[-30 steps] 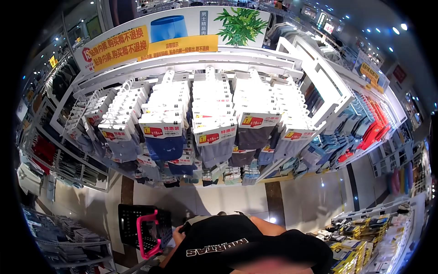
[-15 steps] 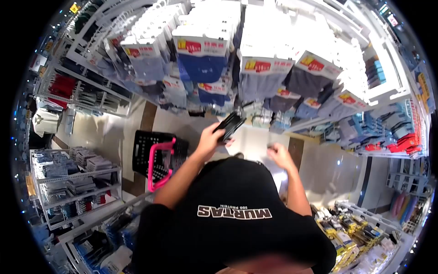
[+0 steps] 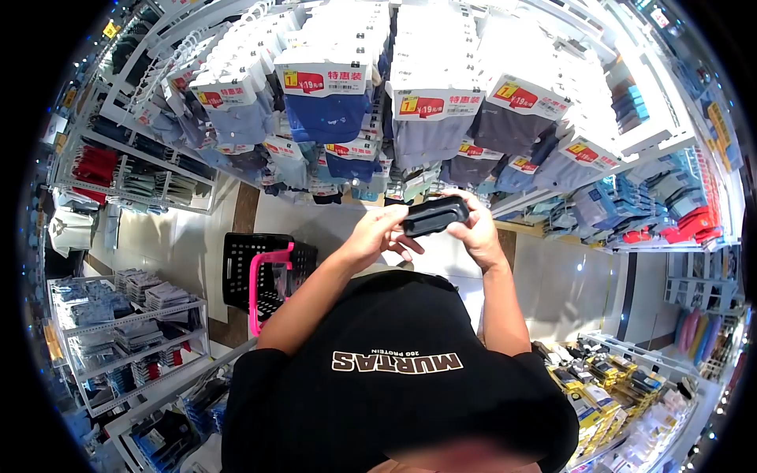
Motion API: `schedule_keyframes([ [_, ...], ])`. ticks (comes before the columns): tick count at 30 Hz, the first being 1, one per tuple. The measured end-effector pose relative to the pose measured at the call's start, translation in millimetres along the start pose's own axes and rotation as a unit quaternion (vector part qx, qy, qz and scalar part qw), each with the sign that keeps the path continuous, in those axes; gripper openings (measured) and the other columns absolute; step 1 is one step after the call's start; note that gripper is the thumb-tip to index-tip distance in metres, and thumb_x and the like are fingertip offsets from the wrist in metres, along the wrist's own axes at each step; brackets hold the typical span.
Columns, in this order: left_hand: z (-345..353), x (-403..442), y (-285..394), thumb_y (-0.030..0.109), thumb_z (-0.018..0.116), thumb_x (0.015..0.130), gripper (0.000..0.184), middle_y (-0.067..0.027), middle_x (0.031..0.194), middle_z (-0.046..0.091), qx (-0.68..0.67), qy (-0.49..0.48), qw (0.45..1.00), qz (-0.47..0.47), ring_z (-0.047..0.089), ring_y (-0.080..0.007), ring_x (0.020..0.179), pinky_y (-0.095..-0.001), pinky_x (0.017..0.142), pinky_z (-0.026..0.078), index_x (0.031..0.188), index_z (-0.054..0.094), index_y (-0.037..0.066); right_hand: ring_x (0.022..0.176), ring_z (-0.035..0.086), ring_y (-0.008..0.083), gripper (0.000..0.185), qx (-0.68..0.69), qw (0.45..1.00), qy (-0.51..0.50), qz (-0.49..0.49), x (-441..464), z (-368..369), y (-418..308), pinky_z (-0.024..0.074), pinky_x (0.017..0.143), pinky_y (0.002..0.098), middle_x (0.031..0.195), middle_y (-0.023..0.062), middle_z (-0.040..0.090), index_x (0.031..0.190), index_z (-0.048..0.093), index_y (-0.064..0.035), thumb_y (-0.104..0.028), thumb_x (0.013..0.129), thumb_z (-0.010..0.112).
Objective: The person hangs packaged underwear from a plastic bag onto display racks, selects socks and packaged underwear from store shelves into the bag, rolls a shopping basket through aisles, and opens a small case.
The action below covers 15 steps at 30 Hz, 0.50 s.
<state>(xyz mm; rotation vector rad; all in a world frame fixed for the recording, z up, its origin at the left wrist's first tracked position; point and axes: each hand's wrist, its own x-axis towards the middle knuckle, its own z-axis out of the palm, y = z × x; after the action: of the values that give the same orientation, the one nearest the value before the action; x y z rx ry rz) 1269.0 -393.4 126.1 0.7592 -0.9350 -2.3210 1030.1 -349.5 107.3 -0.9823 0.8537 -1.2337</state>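
A black handheld object (image 3: 435, 216), too unclear to name, is held in front of my chest. My left hand (image 3: 378, 236) grips its left end, with some fingers spread below it. Around its right end my right hand (image 3: 479, 232) is closed, the thumb on the near edge. Just beyond the object hang packs of underwear, among them a blue pair (image 3: 326, 117) and a grey pair (image 3: 430, 140) under white cards with red and yellow price labels.
A black basket (image 3: 236, 272) with a pink handle (image 3: 255, 288) stands at the left. Shelves of folded clothes (image 3: 126, 315) are at the lower left. Yellow packs (image 3: 599, 402) fill a rack at the lower right. Red garments (image 3: 698, 225) hang at the right.
The view has tilted down from the display sign. My right hand has come in from the right and taken hold of the black object, which now lies more level between both hands.
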Motion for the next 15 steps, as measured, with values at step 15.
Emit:
schedule_keyframes([
  [15,3,-6,-12,0.013,0.072,0.09,0.056,-0.0128,0.112,0.061,0.13,0.048,0.982,0.131,0.068,-0.0191,0.09,-0.0277,0.067,0.058,0.138,0.046,-0.001,0.085,0.066,0.0178,0.069,0.021,0.998,0.051,-0.01,0,12,2,0.0547,0.08,0.0293,0.106,0.0104,0.066,0.128,0.051,-0.0006,-0.025,0.075,0.088],
])
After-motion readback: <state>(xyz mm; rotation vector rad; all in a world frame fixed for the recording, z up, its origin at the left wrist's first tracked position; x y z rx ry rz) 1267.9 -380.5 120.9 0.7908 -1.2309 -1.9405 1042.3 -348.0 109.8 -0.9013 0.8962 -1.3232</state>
